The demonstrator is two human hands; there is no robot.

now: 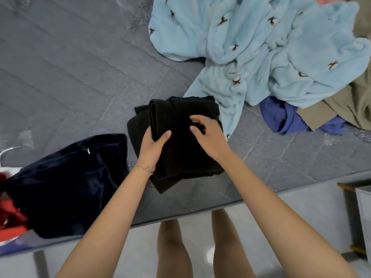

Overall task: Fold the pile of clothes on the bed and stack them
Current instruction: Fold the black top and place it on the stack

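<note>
Gripping the black garment's (pixel 181 157) folded edge, the left hand (pixel 152 147) is curling its thumb over it, while the right hand (pixel 209 137), just beside, is pinching the same cloth on the bed (pixel 80 77). A navy garment (pixel 70 181) is lying leftward and a pale blue fleece (pixel 261 47) beyond, rightward.

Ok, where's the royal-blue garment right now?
Head view, right side: the royal-blue garment lies crumpled on the mattress, partly under the light-blue fleece and olive garment, right of the black garment.

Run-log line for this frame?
step: folding black garment | left hand grips its fold | right hand pinches top layer | navy garment lies left | light blue fleece crumpled
</note>
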